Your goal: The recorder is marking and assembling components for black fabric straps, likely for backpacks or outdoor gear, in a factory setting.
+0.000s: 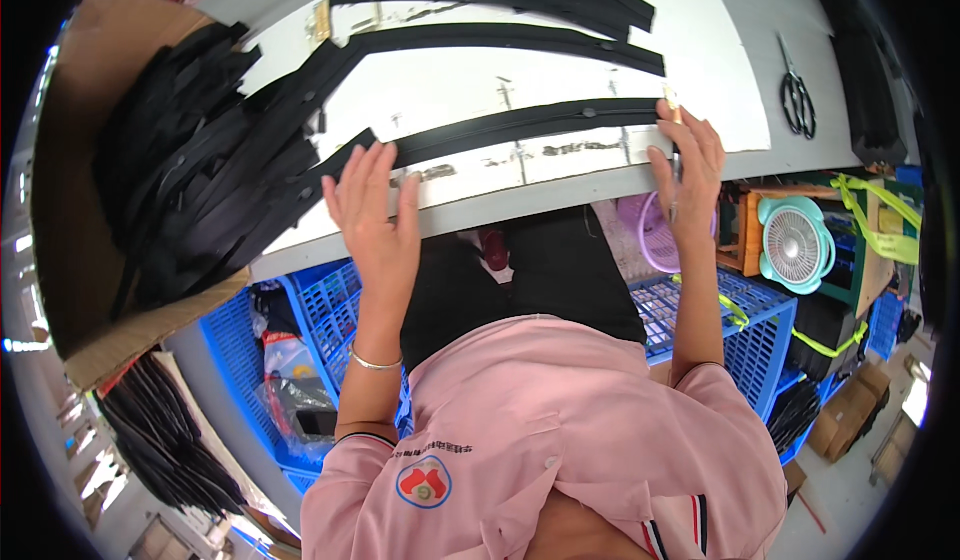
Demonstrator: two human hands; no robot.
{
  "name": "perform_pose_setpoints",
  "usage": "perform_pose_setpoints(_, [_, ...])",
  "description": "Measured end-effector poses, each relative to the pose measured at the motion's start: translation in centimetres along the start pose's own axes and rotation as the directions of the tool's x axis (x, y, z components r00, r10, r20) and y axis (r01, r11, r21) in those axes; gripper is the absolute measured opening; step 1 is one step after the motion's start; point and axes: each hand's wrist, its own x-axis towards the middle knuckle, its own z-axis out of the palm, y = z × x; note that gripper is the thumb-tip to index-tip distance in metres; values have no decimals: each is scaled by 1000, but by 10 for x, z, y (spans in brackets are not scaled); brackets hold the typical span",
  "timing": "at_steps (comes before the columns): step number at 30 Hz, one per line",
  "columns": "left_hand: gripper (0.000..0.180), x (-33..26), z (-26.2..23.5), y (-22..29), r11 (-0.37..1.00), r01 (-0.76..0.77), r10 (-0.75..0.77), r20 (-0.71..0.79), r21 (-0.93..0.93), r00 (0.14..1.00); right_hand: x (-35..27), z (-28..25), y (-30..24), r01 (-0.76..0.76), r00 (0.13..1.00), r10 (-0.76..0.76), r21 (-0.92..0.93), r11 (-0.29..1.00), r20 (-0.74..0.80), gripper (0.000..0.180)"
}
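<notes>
A long black fabric strip (500,132) lies across the white board (590,170) in front of me, with a small round dark piece near its right part. At the strip's left end my left hand (375,210) rests with its fingers spread, the fingertips touching it or the board close by. My right hand (695,165) is at the strip's right end, thumb and fingers bent around a slim pen-like tool (677,163). The tool's exact kind is partly hidden by the fingers. More black strips (500,38) lie farther back on the board.
To the left, a cardboard box (75,150) holds a heap of black strips (190,170) that spill onto the board. Black-handled scissors (797,100) lie on the table's right side. Below the table are blue crates (765,330), a purple basket (652,235) and a teal fan (797,245).
</notes>
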Motion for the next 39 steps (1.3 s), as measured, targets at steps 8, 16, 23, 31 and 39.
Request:
perform_pose_setpoints(8, [42,19,-25,-68,988,45,-52,45,147,998,2,1,-1,4,1000,-4,3,1000,8,25])
perform_pose_setpoints(16, [55,33,-19,-61,1000,16,-17,-82,-9,997,0,1,-1,-8,1000,8,-1,1000,12,24])
perform_pose_setpoints(23, [58,-16,-12,-25,997,-80,77,101,23,992,2,1,-3,-37,998,37,-14,999,45,27])
perform_pose_setpoints(31, [54,-18,-12,-19,999,-51,50,83,3,995,22,-5,-33,-90,996,91,44,995,-1,25])
perform_pose_setpoints(39, [54,-19,-11,-23,999,-50,50,28,15,998,71,37,-170,-407,909,156,750,522,386,19])
